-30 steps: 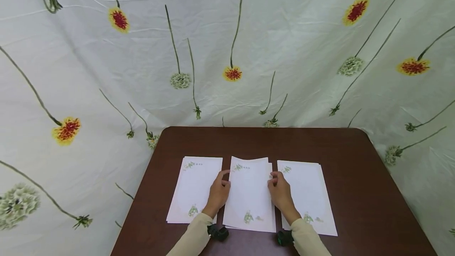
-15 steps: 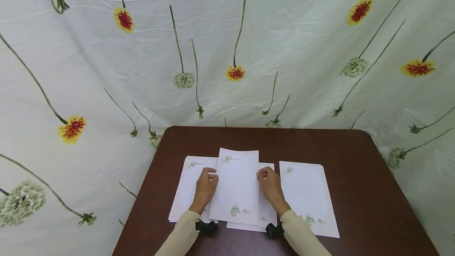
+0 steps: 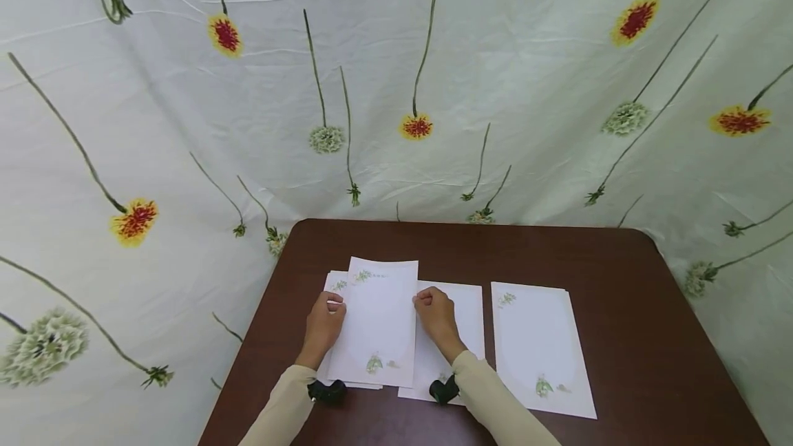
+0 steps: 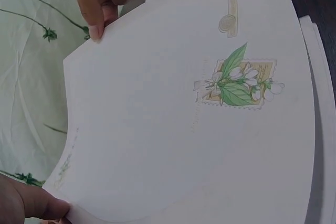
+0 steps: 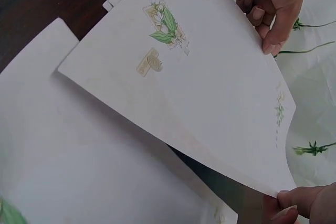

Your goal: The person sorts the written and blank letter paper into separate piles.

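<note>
A sheet of white paper (image 3: 381, 322) with printed green sprigs is held up over the left stack of paper (image 3: 336, 282). My left hand (image 3: 325, 325) pinches its left edge between thumb and fingers. The opposite edge is pinched by my right hand (image 3: 436, 315). Both wrist views show the sheet of paper (image 4: 173, 108) bowed slightly between the two grips. Below and right of it lies the middle stack of paper (image 3: 461, 322), partly covered by my right hand and forearm.
A third stack of similar paper (image 3: 542, 343) lies to the right on the dark brown table (image 3: 626, 294). Behind the table hangs a pale cloth (image 3: 526, 88) printed with flowers. Each wrist carries a black device (image 3: 328, 392).
Both hands have lifted the sheet from the middle stack and carried it left, over the left stack. The middle stack's top is now partly uncovered. The head view has shifted slightly left.
</note>
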Demonstrator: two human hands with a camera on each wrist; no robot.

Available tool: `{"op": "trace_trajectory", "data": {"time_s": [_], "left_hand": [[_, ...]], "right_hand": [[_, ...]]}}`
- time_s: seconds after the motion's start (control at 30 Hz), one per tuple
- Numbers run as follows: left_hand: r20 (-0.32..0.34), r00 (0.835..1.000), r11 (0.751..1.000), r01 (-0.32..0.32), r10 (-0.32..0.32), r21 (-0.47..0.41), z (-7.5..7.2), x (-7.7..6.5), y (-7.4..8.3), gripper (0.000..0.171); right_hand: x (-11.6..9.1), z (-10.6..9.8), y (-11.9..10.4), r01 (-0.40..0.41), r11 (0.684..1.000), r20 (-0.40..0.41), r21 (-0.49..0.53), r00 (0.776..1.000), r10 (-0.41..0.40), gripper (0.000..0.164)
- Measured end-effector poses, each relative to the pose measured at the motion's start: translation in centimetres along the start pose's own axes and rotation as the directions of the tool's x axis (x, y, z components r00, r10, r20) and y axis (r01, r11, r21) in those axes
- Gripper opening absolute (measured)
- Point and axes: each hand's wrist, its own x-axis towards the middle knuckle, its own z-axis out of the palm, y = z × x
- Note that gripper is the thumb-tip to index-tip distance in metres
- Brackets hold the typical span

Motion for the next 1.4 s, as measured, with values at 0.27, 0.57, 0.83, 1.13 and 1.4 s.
{"op": "trace_trajectory", "data": {"time_s": [0.27, 0.57, 0.83, 1.13, 1.4], "left_hand": [[-0.013, 0.999, 0.999, 0.046, -0.046, 0.026, -2.1, 0.6, -2.0, 0.022], [-0.015, 0.996, 0.995, 0.092, -0.091, 0.048, -3.1, 0.9, -3.0, 0.023], [-0.013, 0.994, 0.993, 0.107, -0.106, 0.057, -2.8, 1.2, -3.6, 0.023], [-0.015, 0.994, 0.992, 0.106, -0.106, 0.063, -2.6, 1.3, -4.1, 0.026], [-0.024, 0.997, 0.993, 0.081, -0.079, 0.081, -2.5, 1.3, -4.4, 0.033]], "right_hand": [[-0.1, 3.1, -1.0, -0.006, 1.000, 0.038, 0.021, 0.999, 0.005, 0.010], [-0.2, 5.2, -1.1, 0.006, 1.000, 0.050, 0.020, 0.999, -0.007, 0.009], [-0.3, 6.1, -0.9, 0.001, 1.000, 0.042, -0.001, 0.999, -0.001, 0.007], [-0.6, 6.6, -0.8, -0.011, 0.991, 0.024, -0.135, 1.000, 0.014, 0.008], [-1.0, 6.5, -0.8, 0.065, 0.961, 0.069, -0.270, 0.996, -0.048, 0.012]]}}
